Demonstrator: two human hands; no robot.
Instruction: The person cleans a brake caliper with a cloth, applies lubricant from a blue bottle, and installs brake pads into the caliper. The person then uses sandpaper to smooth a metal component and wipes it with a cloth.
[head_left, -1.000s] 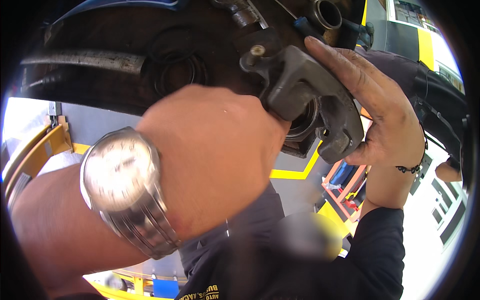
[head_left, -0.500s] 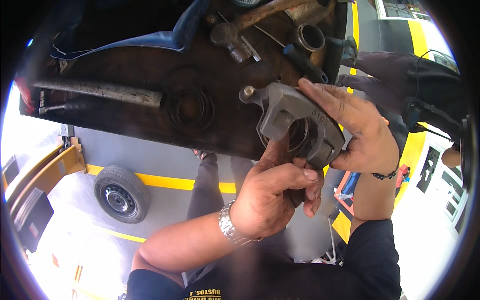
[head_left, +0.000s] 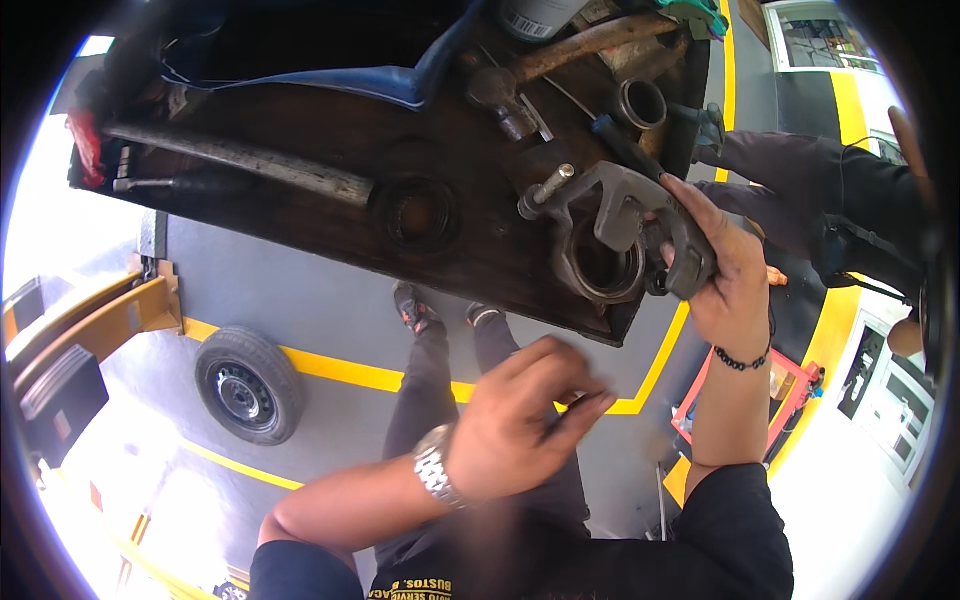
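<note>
My right hand [head_left: 728, 265] grips a grey brake caliper [head_left: 625, 205] by its outer side, above the near right corner of the workbench. The caliper is tilted so that its round piston bore [head_left: 605, 268] faces me, and a metal pin stands out at its left end. My left hand [head_left: 530, 420], with a metal watch on the wrist, is apart from the caliper, below and to its left, off the bench edge. Its fingers are curled together in a pinch. Something dark shows between thumb and fingers, too small to make out.
On the dark workbench [head_left: 300, 235] lie a hammer [head_left: 495, 95], a long metal bar [head_left: 240, 160], a ratchet [head_left: 150, 184], black rings [head_left: 415, 212] and a metal cylinder [head_left: 642, 104]. A wheel [head_left: 245, 388] is on the floor at left. Another person [head_left: 790, 170] stands at right.
My left hand has drawn out of the caliper's bore and moved down toward me. My right hand still holds the caliper, now turned so its bore and pin show more.
</note>
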